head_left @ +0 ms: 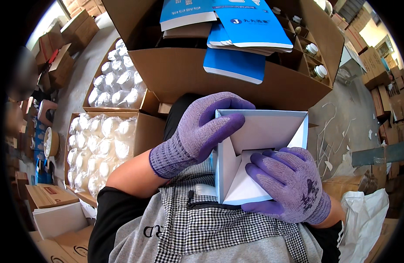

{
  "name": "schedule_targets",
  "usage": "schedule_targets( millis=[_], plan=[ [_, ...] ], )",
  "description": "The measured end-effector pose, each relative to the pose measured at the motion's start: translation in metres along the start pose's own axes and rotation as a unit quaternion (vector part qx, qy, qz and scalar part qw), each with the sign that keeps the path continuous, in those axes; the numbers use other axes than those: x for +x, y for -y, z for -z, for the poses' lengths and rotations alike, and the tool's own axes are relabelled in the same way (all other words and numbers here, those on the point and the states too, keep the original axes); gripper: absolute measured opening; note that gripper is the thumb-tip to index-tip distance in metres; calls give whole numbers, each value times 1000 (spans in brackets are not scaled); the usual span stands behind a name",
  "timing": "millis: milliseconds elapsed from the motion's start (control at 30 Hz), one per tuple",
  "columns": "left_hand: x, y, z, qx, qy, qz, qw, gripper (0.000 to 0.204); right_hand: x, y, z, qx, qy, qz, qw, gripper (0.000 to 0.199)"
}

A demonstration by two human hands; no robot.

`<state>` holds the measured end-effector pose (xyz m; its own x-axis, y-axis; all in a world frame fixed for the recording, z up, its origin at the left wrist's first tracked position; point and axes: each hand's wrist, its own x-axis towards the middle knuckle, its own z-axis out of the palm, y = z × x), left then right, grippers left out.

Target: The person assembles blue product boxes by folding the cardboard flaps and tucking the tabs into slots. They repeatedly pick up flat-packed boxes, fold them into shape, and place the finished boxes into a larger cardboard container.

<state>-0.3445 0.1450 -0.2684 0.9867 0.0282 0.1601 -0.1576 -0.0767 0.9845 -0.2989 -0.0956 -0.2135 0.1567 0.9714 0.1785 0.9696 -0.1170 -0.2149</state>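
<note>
The open blue-and-white box (265, 127) is by the checked apron (224, 228), between both hands. The left hand (208, 129) pinches its far left corner. The right hand (289, 182) covers its near right side, fingers reaching in; I can't tell if they grip.

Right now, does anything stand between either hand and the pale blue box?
Only the purple gloves: the left hand grips the box at its far left corner; the right hand lies partly over its opening. Nothing else visible does.
</note>
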Motion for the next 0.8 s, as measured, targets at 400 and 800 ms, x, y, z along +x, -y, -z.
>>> schedule_targets(
  millis=[400,800],
  plan=[
    [49,-105,-52,-29,225,-204,952,33,-13,-157,33,399,-86,-347,845,41],
    [59,27,-26,-87,143,-41,985,50,-283,-193,199,257,-171,-586,749,49]
  ],
)
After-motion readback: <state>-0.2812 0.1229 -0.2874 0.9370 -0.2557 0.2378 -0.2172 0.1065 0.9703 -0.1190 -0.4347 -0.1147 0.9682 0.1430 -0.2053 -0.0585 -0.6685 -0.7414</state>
